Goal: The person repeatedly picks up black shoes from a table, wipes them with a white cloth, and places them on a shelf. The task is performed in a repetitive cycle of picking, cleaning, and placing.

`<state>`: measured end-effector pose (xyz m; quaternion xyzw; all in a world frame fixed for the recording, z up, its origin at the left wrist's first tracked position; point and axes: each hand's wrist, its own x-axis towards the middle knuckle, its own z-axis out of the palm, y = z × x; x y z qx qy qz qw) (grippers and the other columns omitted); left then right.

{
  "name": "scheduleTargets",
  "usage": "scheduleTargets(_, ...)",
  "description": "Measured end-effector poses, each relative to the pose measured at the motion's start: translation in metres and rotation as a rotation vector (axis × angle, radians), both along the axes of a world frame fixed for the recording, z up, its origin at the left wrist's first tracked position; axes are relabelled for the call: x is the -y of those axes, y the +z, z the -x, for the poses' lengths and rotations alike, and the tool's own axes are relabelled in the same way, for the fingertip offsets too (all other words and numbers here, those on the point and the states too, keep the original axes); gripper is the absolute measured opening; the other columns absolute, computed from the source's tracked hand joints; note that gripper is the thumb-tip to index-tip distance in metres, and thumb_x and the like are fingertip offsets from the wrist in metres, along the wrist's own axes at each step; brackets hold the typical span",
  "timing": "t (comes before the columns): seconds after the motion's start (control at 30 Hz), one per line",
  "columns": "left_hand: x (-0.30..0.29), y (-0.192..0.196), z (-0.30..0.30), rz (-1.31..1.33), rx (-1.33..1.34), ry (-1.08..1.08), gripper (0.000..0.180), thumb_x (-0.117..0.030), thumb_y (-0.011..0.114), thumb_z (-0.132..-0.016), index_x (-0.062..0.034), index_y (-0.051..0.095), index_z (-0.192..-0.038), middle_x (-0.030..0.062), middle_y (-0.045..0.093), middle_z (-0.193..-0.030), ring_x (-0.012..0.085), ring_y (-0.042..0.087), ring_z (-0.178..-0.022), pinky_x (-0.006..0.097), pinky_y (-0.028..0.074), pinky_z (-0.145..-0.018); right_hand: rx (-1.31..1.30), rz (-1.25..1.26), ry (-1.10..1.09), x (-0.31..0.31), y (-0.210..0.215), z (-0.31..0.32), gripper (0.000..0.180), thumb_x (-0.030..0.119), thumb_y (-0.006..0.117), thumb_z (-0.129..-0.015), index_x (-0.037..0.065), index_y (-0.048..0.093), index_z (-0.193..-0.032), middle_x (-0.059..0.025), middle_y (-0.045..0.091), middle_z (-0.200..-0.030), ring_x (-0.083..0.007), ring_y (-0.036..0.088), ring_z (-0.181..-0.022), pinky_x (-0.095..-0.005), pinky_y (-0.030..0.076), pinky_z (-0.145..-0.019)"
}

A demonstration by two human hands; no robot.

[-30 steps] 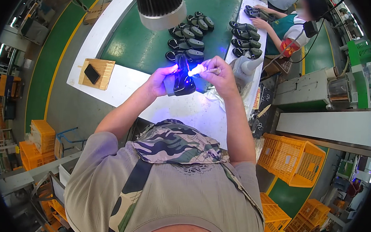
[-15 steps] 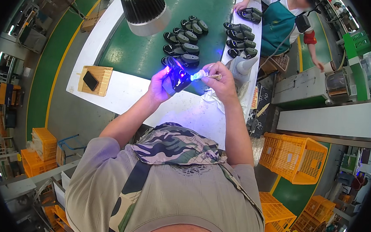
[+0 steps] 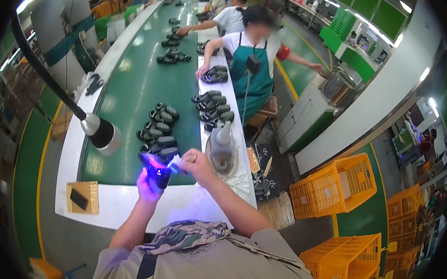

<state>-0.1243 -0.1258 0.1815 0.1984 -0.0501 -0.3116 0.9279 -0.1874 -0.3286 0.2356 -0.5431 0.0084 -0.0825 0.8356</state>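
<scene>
In my left hand (image 3: 150, 190), closed around its end, is a dark shoe (image 3: 156, 172) lit blue-violet from above. My right hand (image 3: 197, 165) pinches a small brush (image 3: 177, 164) with a wooden handle and a pale, glowing tip. Its tip is at or close to the shoe's upper right side; whether they touch I cannot tell. Just beyond the shoe, several black shoes with grey-green soles (image 3: 158, 130) lie in a row on the green conveyor belt (image 3: 115, 158). A cloudy plastic bottle (image 3: 223, 139) stands to the right of my right hand.
A black-and-silver lamp (image 3: 103, 136) hangs over the belt at left. A phone (image 3: 78, 199) lies on a wooden board (image 3: 92, 190). More shoes (image 3: 213, 105) line the white ledge, where a co-worker in a green apron (image 3: 253, 69) reaches. Yellow crates (image 3: 333, 189) stand at right.
The view has tilted up, bringing more of the belt and other co-workers into sight. Both hands still hold the shoe and brush; the shoe now sits at a different angle.
</scene>
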Motion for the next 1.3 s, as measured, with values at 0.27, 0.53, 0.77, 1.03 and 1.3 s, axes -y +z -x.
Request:
scheduleTargets(0.27, 0.007, 0.014, 0.006, -0.154, 0.115, -0.009, 0.064, -0.034, 0.065, -0.081, -0.0101, 0.039, -0.135, 0.0121, 0.055, -0.124, 0.0298, 0.056, -0.116, 0.047, 0.041, -0.105, -0.01, -0.219, -0.044, 0.013, 0.031, 0.031, 0.017, 0.003, 0.07, -0.083, 0.005, 0.054, -0.087, -0.0037, 0.059, -0.075, -0.0123, 0.058, -0.064, -0.0267, 0.047, -0.054)
scheduleTargets(0.53, -0.02, -0.019, 0.017, -0.146, 0.018, 0.066, 0.058, -0.035, 0.063, -0.086, -0.0101, 0.043, -0.135, 0.0121, 0.056, -0.129, 0.0314, 0.054, -0.119, 0.049, 0.038, -0.107, -0.103, -0.205, -0.147, 0.036, -0.012, 0.047, 0.02, 0.004, 0.074, -0.079, 0.007, 0.056, -0.089, -0.0007, 0.059, -0.075, -0.0075, 0.053, -0.06, -0.0226, 0.043, -0.054)
scheduleTargets(0.77, -0.043, -0.028, 0.035, -0.193, -0.189, 0.181, 0.051, -0.036, 0.056, -0.09, -0.0095, 0.047, -0.133, 0.0126, 0.058, -0.128, 0.0303, 0.056, -0.117, 0.047, 0.04, -0.106, -0.214, -0.214, -0.138, 0.045, -0.031, 0.057, 0.018, 0.005, 0.073, -0.079, 0.007, 0.057, -0.088, -0.0019, 0.062, -0.076, -0.0088, 0.057, -0.062, -0.0226, 0.044, -0.055)
scheduleTargets(1.03, -0.087, -0.039, 0.083, -0.206, -0.231, 0.41, 0.048, -0.031, 0.062, -0.086, -0.0083, 0.053, -0.128, 0.01, 0.061, -0.123, 0.0291, 0.057, -0.115, 0.045, 0.042, -0.105, -0.319, -0.208, 0.084, 0.018, -0.067, 0.038, 0.019, 0.008, 0.073, -0.079, 0.008, 0.055, -0.088, -0.0027, 0.061, -0.076, -0.0109, 0.058, -0.063, -0.0246, 0.045, -0.053)
scheduleTargets(1.3, -0.161, -0.05, 0.123, -0.183, -0.274, 0.545, 0.05, -0.027, 0.068, -0.082, -0.0064, 0.054, -0.125, 0.0109, 0.061, -0.121, 0.0308, 0.057, -0.113, 0.047, 0.042, -0.104, -0.372, -0.186, 0.211, -0.035, -0.071, 0.016, 0.015, 0.01, 0.072, -0.079, 0.009, 0.058, -0.085, -0.0026, 0.061, -0.075, -0.0122, 0.059, -0.063, -0.0251, 0.046, -0.053)
